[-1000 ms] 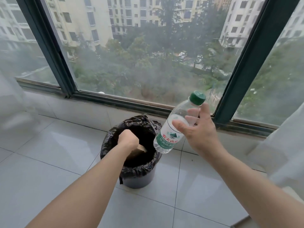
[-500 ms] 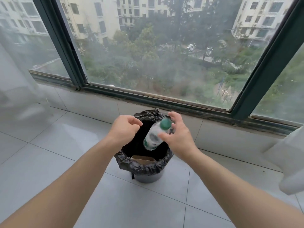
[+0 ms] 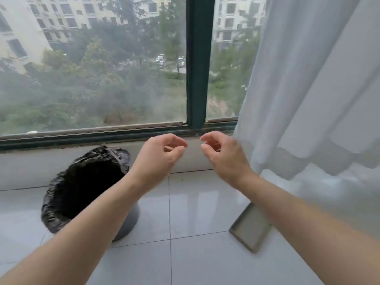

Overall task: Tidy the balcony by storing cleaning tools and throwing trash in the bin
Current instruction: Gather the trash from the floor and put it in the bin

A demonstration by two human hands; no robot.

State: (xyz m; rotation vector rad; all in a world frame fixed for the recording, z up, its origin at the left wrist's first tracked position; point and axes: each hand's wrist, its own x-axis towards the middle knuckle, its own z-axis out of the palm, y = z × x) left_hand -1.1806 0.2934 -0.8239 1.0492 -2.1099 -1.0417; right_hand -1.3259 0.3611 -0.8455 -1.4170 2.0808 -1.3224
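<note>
A grey bin (image 3: 127,225) lined with a black bag (image 3: 82,182) stands on the tiled floor at the left, under the window sill. Its inside is dark and I cannot see its contents. My left hand (image 3: 158,157) hovers to the right of the bin at sill height, fingers loosely curled, holding nothing. My right hand (image 3: 222,155) is level with it a short gap away, fingers also loosely curled and empty. No bottle is in view.
A large window with a dark green frame (image 3: 195,64) runs along the far side. A white sheer curtain (image 3: 308,99) hangs at the right, down to the floor. A flat grey tray-like panel (image 3: 249,229) lies on the tiles beneath my right forearm.
The green-capped bottle that my right hand held over the bin is gone from view and that hand is empty. My view has swung right; both hands have moved away from the bin.
</note>
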